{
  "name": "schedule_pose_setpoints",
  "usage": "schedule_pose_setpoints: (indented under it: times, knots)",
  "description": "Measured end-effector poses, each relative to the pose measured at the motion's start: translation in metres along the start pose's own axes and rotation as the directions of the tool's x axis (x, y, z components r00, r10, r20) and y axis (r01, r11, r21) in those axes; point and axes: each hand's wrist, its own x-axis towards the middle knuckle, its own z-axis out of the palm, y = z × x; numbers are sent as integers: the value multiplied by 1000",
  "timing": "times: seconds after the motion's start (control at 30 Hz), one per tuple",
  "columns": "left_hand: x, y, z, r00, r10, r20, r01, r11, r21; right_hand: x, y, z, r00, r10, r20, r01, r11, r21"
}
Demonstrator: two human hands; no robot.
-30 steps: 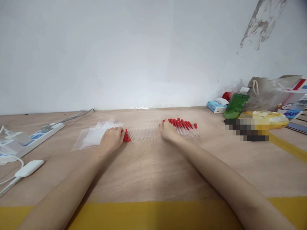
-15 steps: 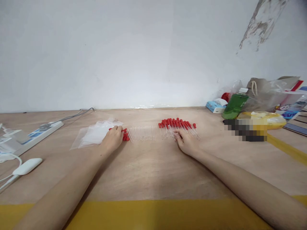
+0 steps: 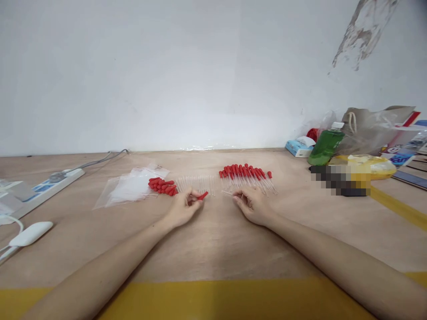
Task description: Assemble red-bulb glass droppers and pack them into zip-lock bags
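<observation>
left hand (image 3: 185, 206): thumb and fingers pinched on a red dropper bulb (image 3: 203, 195), which points up and to the right.
right hand (image 3: 252, 205): fingertips closed on a clear dropper tube (image 3: 227, 193); its free end points left, towards the bulb.
bulb and tube: apart, a gap of bare tabletop (image 3: 213, 240) between them; whether either rests on the wood, cannot tell.
loose tubes: a row of clear tubes (image 3: 196, 183) lies side by side just beyond the left hand.
loose bulbs: a heap of red bulbs (image 3: 162, 186) lies left of that row, next to clear plastic bags (image 3: 131, 186).
capped droppers: a fanned group of red-capped droppers (image 3: 245, 172) lies just beyond the right hand, bulb ends towards the wall.
left side: white power strip (image 3: 50, 191).
right side: green bottle (image 3: 326, 146), leaning, beside a blue tissue pack (image 3: 299, 148).
</observation>
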Motion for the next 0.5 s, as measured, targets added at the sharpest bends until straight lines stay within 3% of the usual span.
schedule_pose_setpoints:
  times: [0.17,0.37,0.5]
  knots:
    - [-5,2,16,995,-9,103,24,989,-147,-2,-9,3,998,-36,57,38,999,-30]
    - [-5,2,18,994,41,100,-27,989,-143,1,-12,7,995,-75,72,76,997,-11]
    - [-6,8,19,991,65,116,-61,997,-38,1,-13,8,992,-81,101,81,997,-3]
